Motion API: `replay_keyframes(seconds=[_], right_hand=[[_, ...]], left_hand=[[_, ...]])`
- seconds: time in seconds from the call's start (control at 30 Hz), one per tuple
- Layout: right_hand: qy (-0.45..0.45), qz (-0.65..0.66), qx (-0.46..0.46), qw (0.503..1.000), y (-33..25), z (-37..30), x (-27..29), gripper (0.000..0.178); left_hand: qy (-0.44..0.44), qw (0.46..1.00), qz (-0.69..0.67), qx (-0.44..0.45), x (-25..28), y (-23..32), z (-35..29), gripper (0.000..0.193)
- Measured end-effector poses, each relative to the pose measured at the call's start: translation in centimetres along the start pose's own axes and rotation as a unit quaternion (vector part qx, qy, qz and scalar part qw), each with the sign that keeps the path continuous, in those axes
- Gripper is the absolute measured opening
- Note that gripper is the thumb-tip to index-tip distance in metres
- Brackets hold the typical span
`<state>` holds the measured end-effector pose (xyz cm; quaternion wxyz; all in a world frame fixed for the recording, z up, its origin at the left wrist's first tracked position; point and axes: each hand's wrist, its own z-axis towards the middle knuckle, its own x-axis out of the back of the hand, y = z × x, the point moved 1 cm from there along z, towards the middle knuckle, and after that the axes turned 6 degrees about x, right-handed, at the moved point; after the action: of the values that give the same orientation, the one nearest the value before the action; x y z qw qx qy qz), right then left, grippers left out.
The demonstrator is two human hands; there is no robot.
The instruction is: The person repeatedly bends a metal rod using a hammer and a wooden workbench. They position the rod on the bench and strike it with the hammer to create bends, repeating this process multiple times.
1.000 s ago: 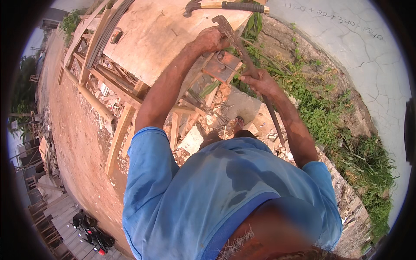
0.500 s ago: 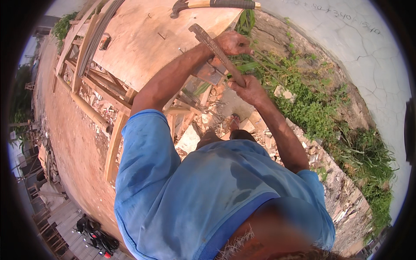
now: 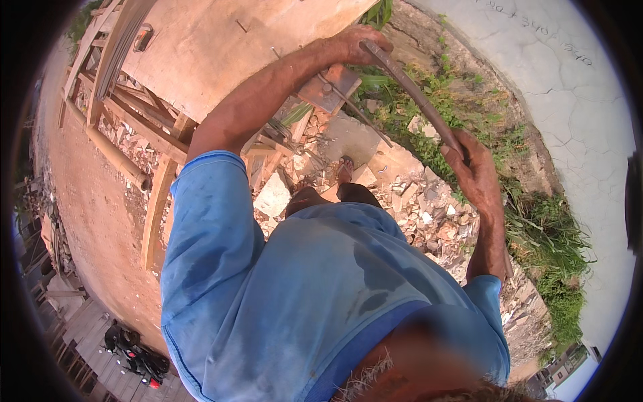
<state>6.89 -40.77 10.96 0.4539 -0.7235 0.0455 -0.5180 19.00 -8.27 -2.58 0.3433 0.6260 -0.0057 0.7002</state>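
My right hand (image 3: 477,171) is wrapped around the lower part of a long, rusty rebar bending bar (image 3: 416,97), out to the right over the weeds. The bar slants up to my left hand (image 3: 362,45), whose fingers are curled right at its upper end. What these fingers grip is hidden. Below my left wrist, a metal plate with upright pins (image 3: 328,90) sits at the corner of the wooden board (image 3: 201,60). A thin metal rod (image 3: 365,119) reaches from the plate toward the lower right, apart from my right hand.
Nails (image 3: 241,25) stick up from the board, and a small orange-and-dark tool (image 3: 143,37) lies at its left edge. Wooden framing (image 3: 157,208) and a bamboo pole (image 3: 119,155) stand left. Broken rubble (image 3: 429,208) covers the ground. Weeds (image 3: 549,228) grow along the grey wall (image 3: 569,114).
My right hand has swung right and down with the bar, whose upper end is now at my left hand. The view has shifted, and the hammer on the board has left it.
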Motion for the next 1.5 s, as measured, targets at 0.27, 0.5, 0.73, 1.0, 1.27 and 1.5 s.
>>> replay_keyframes(seconds=[0.27,0.5,0.73,1.0,1.27,1.5], right_hand=[[-0.145,-0.165,-0.05,0.974,5.8,1.8,2.2,0.065],[-0.207,-0.223,0.077,0.95,7.9,9.5,2.2,0.066],[-0.238,-0.284,0.169,0.913,7.4,13.9,2.1,0.057],[-0.251,-0.279,0.198,0.906,8.3,16.6,1.8,0.053],[-0.221,-0.276,0.156,0.922,9.8,13.6,0.3,0.054],[-0.241,-0.242,0.125,0.932,9.9,12.8,2.4,0.058]], left_hand=[[-0.037,0.998,-0.008,0.048,1.3,1.9,-0.3,0.048],[-0.054,0.996,-0.043,0.058,1.5,1.8,-0.4,0.052],[-0.026,0.997,-0.043,0.053,0.8,1.8,-0.4,0.055],[-0.02,0.997,-0.058,0.041,1.4,2.0,-0.6,0.056],[-0.002,0.997,-0.052,0.053,1.1,1.9,-0.6,0.056],[-0.033,0.996,-0.049,0.073,1.4,2.1,-0.7,0.048]])
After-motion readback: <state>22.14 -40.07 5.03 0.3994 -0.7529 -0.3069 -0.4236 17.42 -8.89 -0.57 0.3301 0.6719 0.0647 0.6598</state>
